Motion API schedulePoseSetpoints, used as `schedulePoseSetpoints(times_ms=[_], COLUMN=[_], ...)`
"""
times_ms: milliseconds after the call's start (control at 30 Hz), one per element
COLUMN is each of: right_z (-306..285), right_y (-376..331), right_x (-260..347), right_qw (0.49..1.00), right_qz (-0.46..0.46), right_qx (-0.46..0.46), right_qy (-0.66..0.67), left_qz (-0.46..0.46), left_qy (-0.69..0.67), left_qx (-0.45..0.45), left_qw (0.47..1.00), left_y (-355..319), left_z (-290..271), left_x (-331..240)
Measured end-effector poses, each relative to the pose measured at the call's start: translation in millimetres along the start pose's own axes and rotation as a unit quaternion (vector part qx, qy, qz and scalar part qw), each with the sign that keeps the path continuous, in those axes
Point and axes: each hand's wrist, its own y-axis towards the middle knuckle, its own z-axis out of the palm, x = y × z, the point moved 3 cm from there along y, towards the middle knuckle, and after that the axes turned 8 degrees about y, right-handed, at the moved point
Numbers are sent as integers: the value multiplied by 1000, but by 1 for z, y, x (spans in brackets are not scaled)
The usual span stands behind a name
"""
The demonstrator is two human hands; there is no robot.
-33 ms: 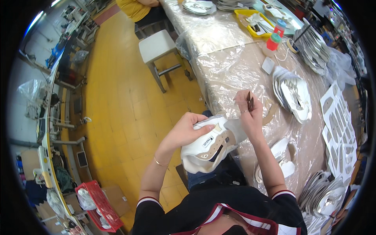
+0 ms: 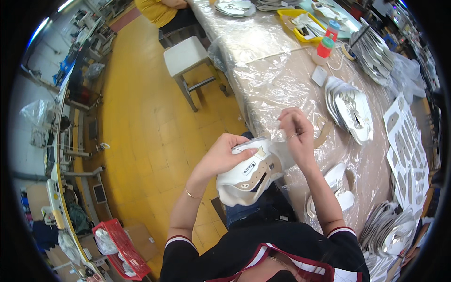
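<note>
- Yellow floor [image 2: 141, 131] runs along the left of a desk [image 2: 270, 84] sheeted in clear plastic.
- White-and-tan shoe upper [image 2: 240, 182] sits over the person's lap, just off the desk's near left edge.
- Small dark lettering with an emblem is printed on the upper's white side, beside the tan panel.
- Left hand [image 2: 224, 154] grips the upper at its far left edge, thumb pressed on the white face.
- Right hand [image 2: 298, 137] is just beyond the upper's right end, fingers curled close together; whether they hold anything cannot be told.
- Right of that forearm, white cut pieces [image 2: 345, 199] lie on the desk.
- Farther out are stacked uppers [image 2: 355, 113], a white card [image 2: 319, 75], a green-capped bottle [image 2: 324, 50] and a yellow tray [image 2: 307, 40].
- Across the floor stand a stool [image 2: 185, 55] and a red crate [image 2: 126, 246].
</note>
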Motion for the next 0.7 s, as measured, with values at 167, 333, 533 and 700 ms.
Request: schedulePoseSetpoints(times_ms=[167, 333, 533, 700], right_z=[-2, -40, -30, -28], right_y=[-2, 14, -24, -22], right_x=[5, 0, 16, 4], right_qw=[945, 984, 904, 929], right_qz=[-174, 22, -219, -188], right_qx=[103, -174, 101, 13], right_qy=[-257, -34, -352, -319], left_qz=[23, 4, 8, 2], left_qy=[32, -9, -43, -44], left_qx=[27, 0, 11, 21], left_qw=[999, 1000, 999, 999], left_y=[24, 28, 37, 38], left_z=[3, 3, -5, -3], left_x=[-8, -13, -18, -13])
